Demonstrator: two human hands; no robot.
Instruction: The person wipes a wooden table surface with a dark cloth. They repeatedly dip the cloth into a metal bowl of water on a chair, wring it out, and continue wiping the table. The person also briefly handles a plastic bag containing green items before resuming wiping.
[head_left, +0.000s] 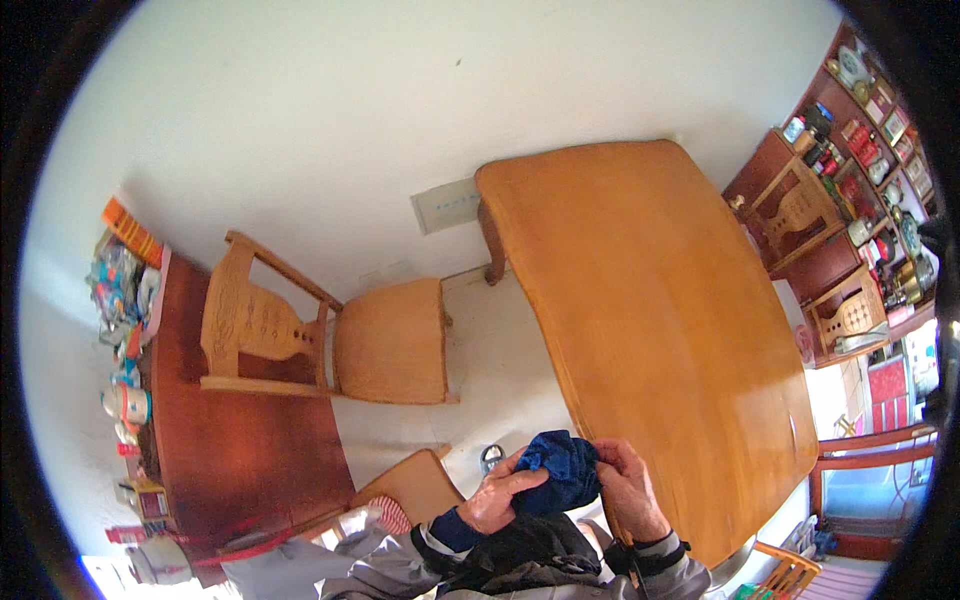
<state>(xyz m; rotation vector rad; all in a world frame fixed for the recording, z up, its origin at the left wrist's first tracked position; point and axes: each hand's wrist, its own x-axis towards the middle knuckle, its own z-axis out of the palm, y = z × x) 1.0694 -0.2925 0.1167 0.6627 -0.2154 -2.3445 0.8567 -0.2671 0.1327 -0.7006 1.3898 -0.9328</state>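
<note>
A bunched dark blue cloth (559, 472) is held up between my two hands, near the edge of a wooden table (645, 300). My left hand (499, 491) pinches its left side, with the thumb lying on the front of the cloth. On the other side, my right hand (628, 487) grips the cloth's right edge between thumb and fingers, close to the table's edge. Folds hide what the cloth's full shape is.
A carved wooden chair (390, 341) stands left of the table, before a dark red cabinet (247, 442) with goods along its far side. Another chair seat (412, 487) is at the lower left. Shelves with bottles and ornaments (862, 150) line the right, beside more wooden chairs (799, 214).
</note>
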